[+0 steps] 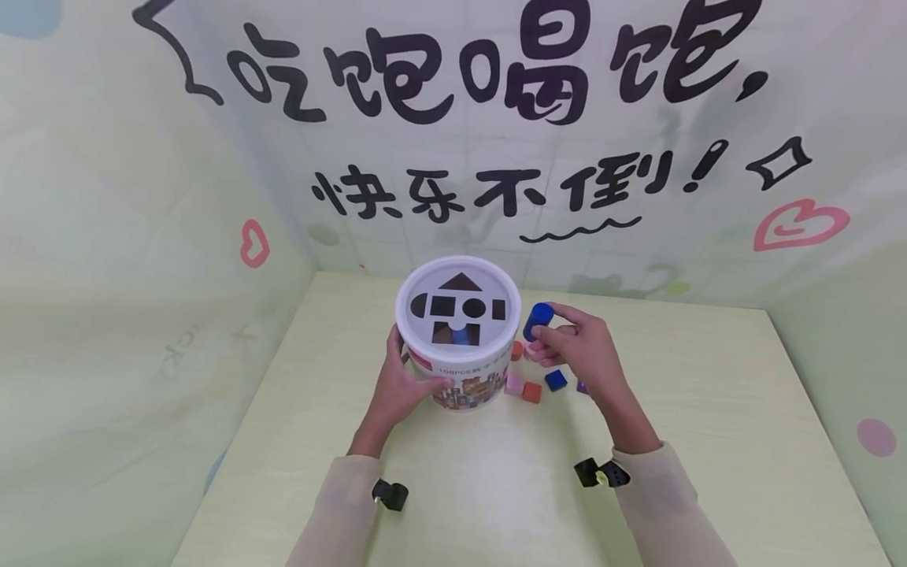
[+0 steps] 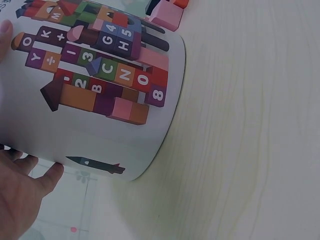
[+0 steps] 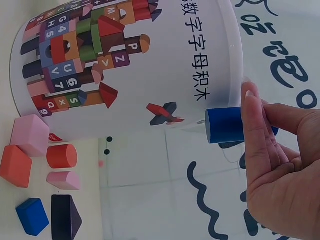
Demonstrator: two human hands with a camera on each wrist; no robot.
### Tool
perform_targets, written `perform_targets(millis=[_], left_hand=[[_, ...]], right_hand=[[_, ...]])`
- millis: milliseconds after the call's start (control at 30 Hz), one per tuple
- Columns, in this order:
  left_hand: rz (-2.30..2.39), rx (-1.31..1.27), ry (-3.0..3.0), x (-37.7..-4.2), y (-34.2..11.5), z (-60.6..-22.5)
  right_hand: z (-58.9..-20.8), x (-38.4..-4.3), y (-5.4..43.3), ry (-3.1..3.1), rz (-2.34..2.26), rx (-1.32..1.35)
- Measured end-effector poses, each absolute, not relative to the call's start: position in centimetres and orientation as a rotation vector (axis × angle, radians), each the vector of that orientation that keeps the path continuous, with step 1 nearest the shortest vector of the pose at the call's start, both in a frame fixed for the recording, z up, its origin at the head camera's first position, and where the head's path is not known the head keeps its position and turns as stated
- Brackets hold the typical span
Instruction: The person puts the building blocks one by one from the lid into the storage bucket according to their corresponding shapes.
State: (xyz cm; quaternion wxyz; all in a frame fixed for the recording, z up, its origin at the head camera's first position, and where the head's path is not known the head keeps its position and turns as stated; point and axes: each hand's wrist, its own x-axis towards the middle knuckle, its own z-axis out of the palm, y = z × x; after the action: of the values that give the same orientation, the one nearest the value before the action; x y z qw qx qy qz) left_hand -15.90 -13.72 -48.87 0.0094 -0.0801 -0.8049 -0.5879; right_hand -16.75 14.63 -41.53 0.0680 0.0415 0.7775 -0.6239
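A white round bucket (image 1: 468, 390) printed with toy blocks stands upright on the table. Its lid (image 1: 489, 282) has several shaped holes, and something blue shows through the front one. My left hand (image 1: 402, 390) grips the bucket's left side, thumb across the front; in the left wrist view, fingers of the left hand (image 2: 22, 192) lie along its wall. Beside the lid's right rim, my right hand (image 1: 586, 346) pinches a blue cylinder block (image 1: 540, 316) between thumb and fingers. The right wrist view shows this blue cylinder (image 3: 224, 125) sticking out past the fingertips, sideways to the bucket.
Right of the bucket lie several loose blocks: a pink cube (image 3: 31, 134), an orange-red block (image 3: 16, 167), a red cylinder (image 3: 62, 156), a pink half-round (image 3: 65, 180), a blue block (image 3: 33, 216) and a dark triangular one (image 3: 64, 216). A printed wall sheet (image 1: 453, 236) rises behind the table (image 1: 489, 480).
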Motion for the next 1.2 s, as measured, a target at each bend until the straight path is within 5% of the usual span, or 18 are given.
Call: perform_targets(millis=[867, 1200], left_hand=[[-1.854, -0.248, -2.514, -16.0, -13.8, -48.9], [-1.833, -0.246, -2.487, -17.4, -14.3, -52.2]], right_hand=[[-38.5, -16.3, 13.9, 2.348, -1.917, 0.067], [-38.4, -16.8, 13.5, 2.372, -1.91, 0.038]])
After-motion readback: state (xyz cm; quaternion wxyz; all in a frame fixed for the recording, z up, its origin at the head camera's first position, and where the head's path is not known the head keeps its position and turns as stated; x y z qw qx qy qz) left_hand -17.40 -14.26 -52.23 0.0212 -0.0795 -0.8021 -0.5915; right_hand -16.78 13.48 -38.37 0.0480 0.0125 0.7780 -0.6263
